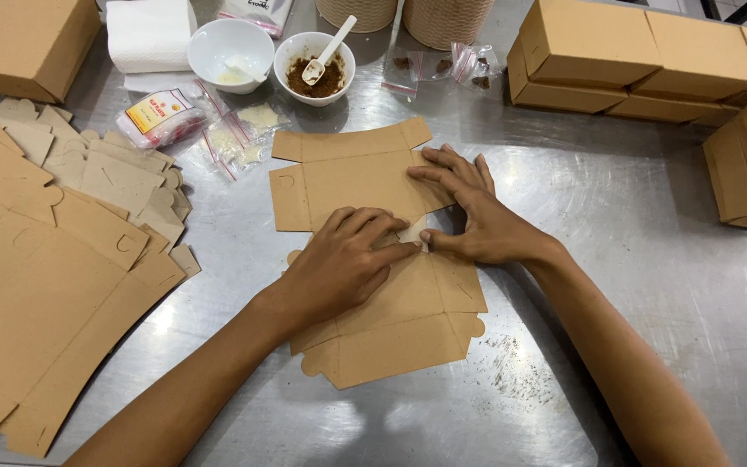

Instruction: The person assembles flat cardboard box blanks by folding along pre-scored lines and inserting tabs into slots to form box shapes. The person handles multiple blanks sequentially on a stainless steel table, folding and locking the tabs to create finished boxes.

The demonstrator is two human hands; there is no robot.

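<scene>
Pressing flat on a box blank (365, 186), both hands sit at its middle, on the metal table (633, 259). Left hand (343, 259): fingers loosely spread and bent, palm down, fingertips on a small folded flap (412, 232) at the blank's centre. Not gripping, just pushing down. Right hand (469, 216): open, fingers splayed flat over the blank's right edge, thumb tip meeting the left fingertips at the same flap. Neither hand holds anything.

Blank lies unfolded, centre of the table, tabs out at both ends.

Relative to the blank: stack of more blanks (45, 259) to its left; bowl of brown powder (314, 67) with a white scoop (328, 50) just behind it; white bowl (230, 54) beside that; small plastic bags (244, 130) behind-left; finished boxes (650, 60) stacked behind-right, well apart.
</scene>
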